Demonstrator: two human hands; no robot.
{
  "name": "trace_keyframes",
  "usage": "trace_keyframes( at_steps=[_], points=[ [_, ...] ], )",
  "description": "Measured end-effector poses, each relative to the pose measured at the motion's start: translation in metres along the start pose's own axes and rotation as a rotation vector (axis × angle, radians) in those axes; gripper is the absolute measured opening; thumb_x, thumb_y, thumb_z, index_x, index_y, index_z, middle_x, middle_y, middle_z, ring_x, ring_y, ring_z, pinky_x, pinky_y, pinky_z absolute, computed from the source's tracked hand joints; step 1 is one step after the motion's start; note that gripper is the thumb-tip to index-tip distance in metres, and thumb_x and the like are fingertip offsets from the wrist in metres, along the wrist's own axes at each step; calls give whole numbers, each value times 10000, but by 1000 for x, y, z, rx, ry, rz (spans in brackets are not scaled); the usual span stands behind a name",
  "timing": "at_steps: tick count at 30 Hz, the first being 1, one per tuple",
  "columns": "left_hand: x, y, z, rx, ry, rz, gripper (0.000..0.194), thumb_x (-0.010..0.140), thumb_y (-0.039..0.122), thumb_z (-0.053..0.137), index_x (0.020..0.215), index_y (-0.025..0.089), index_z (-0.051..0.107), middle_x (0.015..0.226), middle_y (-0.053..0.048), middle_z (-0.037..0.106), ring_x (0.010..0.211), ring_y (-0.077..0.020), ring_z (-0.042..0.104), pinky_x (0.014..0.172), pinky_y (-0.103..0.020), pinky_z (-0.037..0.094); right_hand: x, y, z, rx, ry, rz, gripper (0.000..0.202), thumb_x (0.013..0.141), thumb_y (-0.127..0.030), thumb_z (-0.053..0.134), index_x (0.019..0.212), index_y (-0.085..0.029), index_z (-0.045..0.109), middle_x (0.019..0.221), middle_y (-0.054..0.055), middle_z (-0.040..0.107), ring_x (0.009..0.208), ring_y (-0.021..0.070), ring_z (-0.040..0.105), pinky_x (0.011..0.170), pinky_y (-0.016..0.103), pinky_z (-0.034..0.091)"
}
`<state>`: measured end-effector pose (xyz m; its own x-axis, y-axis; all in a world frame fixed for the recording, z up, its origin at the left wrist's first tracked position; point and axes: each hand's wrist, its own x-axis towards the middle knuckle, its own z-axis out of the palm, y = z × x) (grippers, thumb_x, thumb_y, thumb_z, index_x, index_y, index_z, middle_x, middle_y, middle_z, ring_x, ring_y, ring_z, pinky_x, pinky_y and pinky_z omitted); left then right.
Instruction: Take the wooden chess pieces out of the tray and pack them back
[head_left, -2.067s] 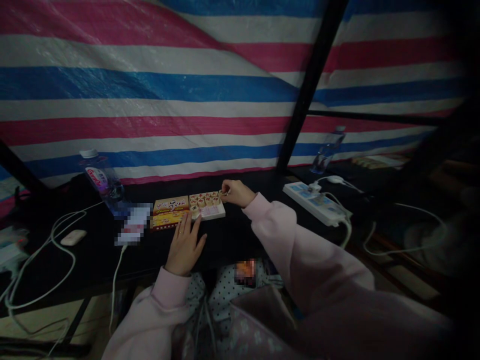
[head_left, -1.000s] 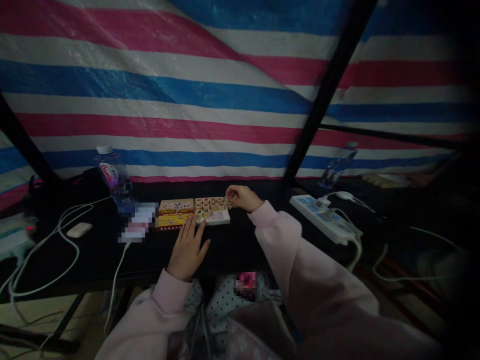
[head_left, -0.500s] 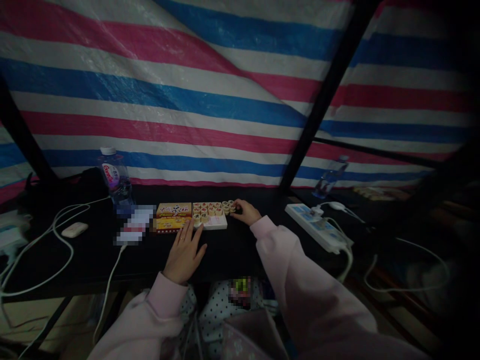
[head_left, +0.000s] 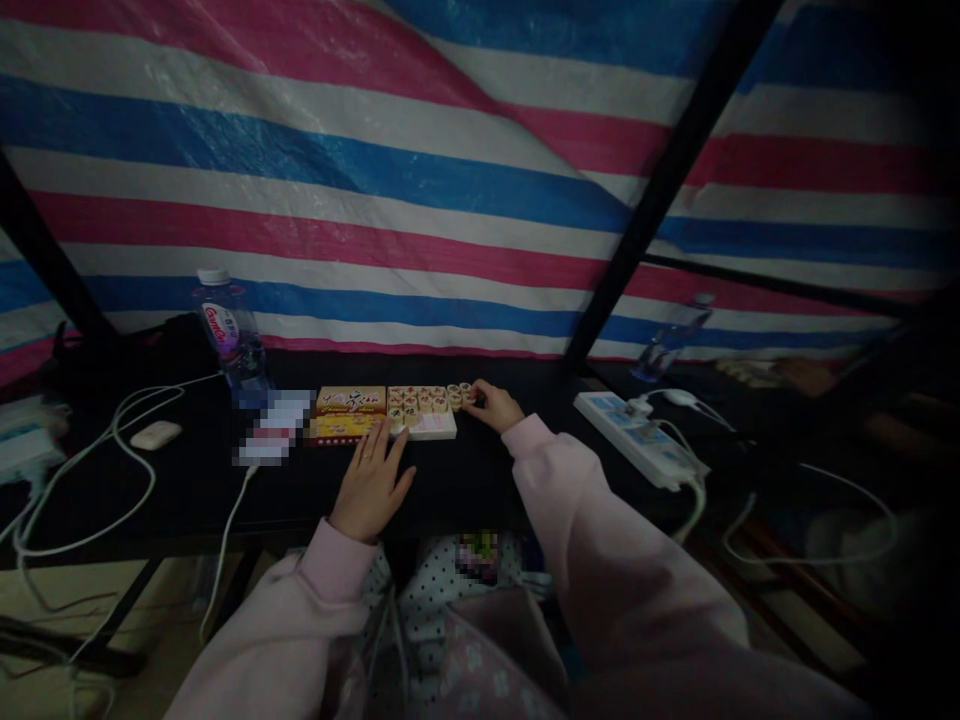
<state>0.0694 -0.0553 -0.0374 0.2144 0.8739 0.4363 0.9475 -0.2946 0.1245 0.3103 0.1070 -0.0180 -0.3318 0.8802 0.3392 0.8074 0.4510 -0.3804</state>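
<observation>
A white tray (head_left: 439, 428) of round wooden chess pieces (head_left: 417, 401) lies on the black table (head_left: 465, 480), next to its yellow and red box lid (head_left: 346, 412). My right hand (head_left: 496, 407) rests at the tray's right end. Its curled fingertips hold a chess piece (head_left: 465, 392) that sits just outside the tray. My left hand (head_left: 371, 482) lies flat on the table in front of the tray, fingers spread, with the fingertips at the tray's front edge. Both arms wear pink sleeves.
A water bottle (head_left: 229, 340) stands at the back left, near white cables (head_left: 127, 490) and a small white object (head_left: 155, 434). A white power strip (head_left: 637, 435) lies to the right, with another bottle (head_left: 671, 340) behind it. A black pole (head_left: 660, 190) crosses the striped tarp. Another person's hand (head_left: 806, 372) shows far right.
My right hand has come down from above the tray's right end to the table beside it, still on a piece. My left hand has stayed flat. The view shifted slightly.
</observation>
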Motion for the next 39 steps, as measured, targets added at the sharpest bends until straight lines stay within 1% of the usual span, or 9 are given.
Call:
trace_keyframes(
  at_steps=[6, 10, 12, 14, 18, 21, 28, 34, 39],
  points=[
    [0, 0, 0, -12, 4, -2, 518, 891, 375, 373, 1373, 199, 306, 1468, -115, 266, 1360, -251, 199, 1077, -434, 272, -3, -4, -2, 31, 27, 24, 190, 675, -317, 633, 755, -216, 494, 763, -22, 596, 695, 125, 555, 593, 222, 391],
    [-1, 1, 0, -11, 15, -8, 518, 889, 378, 377, 1370, 195, 315, 1461, -118, 281, 1360, -248, 197, 1079, -433, 266, -4, -10, -11, 102, 125, 32, 208, 653, -305, 640, 788, -216, 510, 755, -23, 602, 636, 114, 541, 551, 213, 374],
    [0, 1, 0, -13, 19, -2, 516, 888, 375, 380, 1367, 194, 318, 1462, -117, 279, 1363, -246, 189, 1077, -431, 270, -4, -15, -17, 165, 150, -9, 232, 657, -311, 634, 830, -210, 516, 757, -20, 600, 571, 98, 501, 515, 209, 361],
    [0, 1, 0, -13, 23, 4, 514, 887, 371, 382, 1364, 190, 324, 1464, -121, 275, 1362, -246, 190, 1074, -431, 274, -6, -24, -22, 225, 112, -96, 256, 667, -309, 626, 873, -200, 522, 774, -13, 595, 536, 85, 461, 501, 207, 362],
    [0, 1, 0, -11, 34, 4, 512, 886, 366, 385, 1363, 193, 323, 1466, -119, 271, 1362, -243, 193, 1071, -433, 280, -10, -49, -23, 243, -54, -291, 286, 671, -266, 627, 928, -176, 538, 762, -6, 580, 580, 94, 471, 548, 214, 386],
    [0, 1, -1, -11, 34, 6, 511, 888, 368, 379, 1366, 196, 318, 1469, -110, 267, 1364, -237, 189, 1073, -430, 280, -7, -65, -17, 231, -138, -345, 263, 668, -207, 618, 916, -163, 546, 723, -13, 565, 585, 96, 483, 552, 212, 374],
    [0, 2, -3, 1, 6, 0, 521, 893, 368, 372, 1376, 183, 305, 1456, -124, 289, 1363, -234, 190, 1077, -431, 271, 6, -79, -1, 266, -182, -332, 231, 641, -140, 639, 851, -160, 546, 659, -43, 529, 553, 87, 465, 545, 204, 348],
    [0, 2, -3, -5, 12, 3, 519, 892, 366, 381, 1374, 187, 309, 1461, -126, 281, 1359, -236, 204, 1078, -429, 268, 6, -77, 7, 192, -157, -337, 226, 621, -213, 725, 777, -156, 572, 730, -14, 548, 611, 97, 468, 581, 214, 346],
    [0, 3, -3, -1, 7, -2, 518, 894, 372, 376, 1374, 189, 310, 1459, -130, 283, 1356, -241, 213, 1078, -437, 263, 9, -70, 12, 186, -127, -391, 253, 621, -253, 749, 800, -156, 598, 782, 12, 574, 696, 122, 512, 658, 235, 384]
  ],
)
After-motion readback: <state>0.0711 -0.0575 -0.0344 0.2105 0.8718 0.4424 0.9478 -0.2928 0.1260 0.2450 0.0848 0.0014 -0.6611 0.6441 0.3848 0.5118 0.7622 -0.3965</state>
